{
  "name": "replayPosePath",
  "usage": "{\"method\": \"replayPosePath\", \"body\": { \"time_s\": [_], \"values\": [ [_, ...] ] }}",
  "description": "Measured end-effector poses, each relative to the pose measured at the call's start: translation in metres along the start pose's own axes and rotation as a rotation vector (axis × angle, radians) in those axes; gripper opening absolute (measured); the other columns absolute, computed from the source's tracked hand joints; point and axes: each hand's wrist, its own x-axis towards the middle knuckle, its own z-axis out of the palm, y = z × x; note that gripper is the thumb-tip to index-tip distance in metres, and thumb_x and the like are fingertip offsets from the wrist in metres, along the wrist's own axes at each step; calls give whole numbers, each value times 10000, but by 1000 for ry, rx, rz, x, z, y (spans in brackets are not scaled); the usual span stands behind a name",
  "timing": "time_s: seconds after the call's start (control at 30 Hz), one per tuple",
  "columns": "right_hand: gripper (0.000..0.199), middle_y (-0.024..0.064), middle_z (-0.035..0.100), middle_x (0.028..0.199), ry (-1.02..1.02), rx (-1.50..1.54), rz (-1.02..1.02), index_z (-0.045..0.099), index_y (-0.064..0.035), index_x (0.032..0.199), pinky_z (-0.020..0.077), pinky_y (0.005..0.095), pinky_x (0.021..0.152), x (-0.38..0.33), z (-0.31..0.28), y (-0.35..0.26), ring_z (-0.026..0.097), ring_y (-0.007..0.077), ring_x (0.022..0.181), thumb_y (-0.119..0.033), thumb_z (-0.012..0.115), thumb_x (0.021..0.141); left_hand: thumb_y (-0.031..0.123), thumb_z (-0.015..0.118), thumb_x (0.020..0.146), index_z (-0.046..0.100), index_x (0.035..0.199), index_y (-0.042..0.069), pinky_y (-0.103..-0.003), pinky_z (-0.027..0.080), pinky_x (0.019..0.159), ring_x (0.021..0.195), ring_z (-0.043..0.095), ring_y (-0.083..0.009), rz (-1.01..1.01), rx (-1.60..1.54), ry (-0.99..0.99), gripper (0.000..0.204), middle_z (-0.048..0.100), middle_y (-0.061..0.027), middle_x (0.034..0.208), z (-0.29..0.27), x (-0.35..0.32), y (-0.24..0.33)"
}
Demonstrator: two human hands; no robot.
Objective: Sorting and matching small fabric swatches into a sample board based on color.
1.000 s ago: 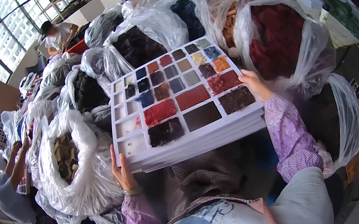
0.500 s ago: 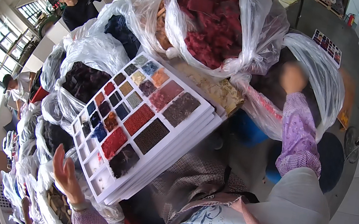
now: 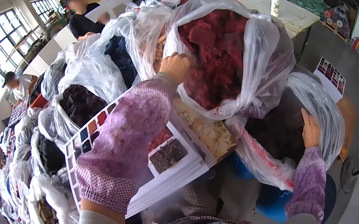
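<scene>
My left hand (image 3: 176,67) is closed at the near-left rim of a clear plastic bag of dark red carpet pieces (image 3: 215,46); whatever its fingers hold is hidden. My right hand (image 3: 310,130), its fingers stretched out, lies at the right side of another plastic bag (image 3: 329,107) with dark brown-grey material inside. Beneath my left forearm, a stack of white sample boards (image 3: 170,189) rests tilted. Its top board carries small coloured carpet swatches such as a dark brown one (image 3: 169,155), and my purple sleeve covers much of it.
More plastic bags (image 3: 92,73) of dark and coloured scraps crowd the left. A sample card (image 3: 331,76) sits beyond the right bag. Cream scraps (image 3: 207,131) lie beside the boards. A white bottle (image 3: 274,3) stands on the far table. Other people (image 3: 81,15) are at the far left.
My left hand has moved from beside the boards, across them, to the dark red pieces' bag. My right hand has shifted right, toward its bag's side. The view has tilted up.
</scene>
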Motion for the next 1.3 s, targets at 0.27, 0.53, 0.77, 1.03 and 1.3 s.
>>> {"method": "replayPosePath", "body": {
  "time_s": [0.27, 0.53, 0.77, 1.03, 1.3],
  "values": [
    [218, 107, 553, 806, -103, 181, -82, 561, -37, 843, 424, 379, 689, 9, -64, -49, 515, 295, 797, 29, 561, 635, 116, 486, 754, 341, 1281, 217, -445, 315, 902, 1145, 365, -287, -18, 222, 386, 556, 382, -116, 1263, 89, 122, -22],
    [249, 165, 524, 859, -84, 189, -68, 532, 5, 935, 383, 413, 776, -5, -66, -63, 483, 354, 854, 14, 518, 686, 210, 450, 796, 567, 904, 139, -424, 379, 658, 816, 515, -222, -82, 263, 534, 175, 503, -67, 880, 84, 129, -18],
    [233, 160, 517, 959, -108, 121, -134, 519, 1, 961, 356, 402, 843, -5, -68, -68, 469, 342, 939, -16, 493, 730, 413, 704, 554, 496, 1057, 65, -401, 475, 644, 842, 590, -283, -5, 80, 110, 646, 569, -128, 954, -10, 4, -26],
    [249, 134, 549, 1001, 90, 447, -60, 505, -12, 1069, 393, 345, 840, 18, -89, -118, 509, 277, 965, -76, 507, 828, 380, 665, 594, 532, 1054, 103, -372, 478, 706, 793, 604, -281, -339, 4, -175, 554, 611, -133, 884, -107, -298, -138],
    [181, 38, 547, 908, -293, 1238, -394, 513, 2, 978, 401, 233, 767, 72, -114, -340, 519, 103, 846, -37, 531, 802, 251, 677, 571, 502, 1095, 57, -364, 441, 771, 858, 572, -300, -501, -198, -187, 585, 589, -151, 906, -137, -507, -123]
  ]
}}
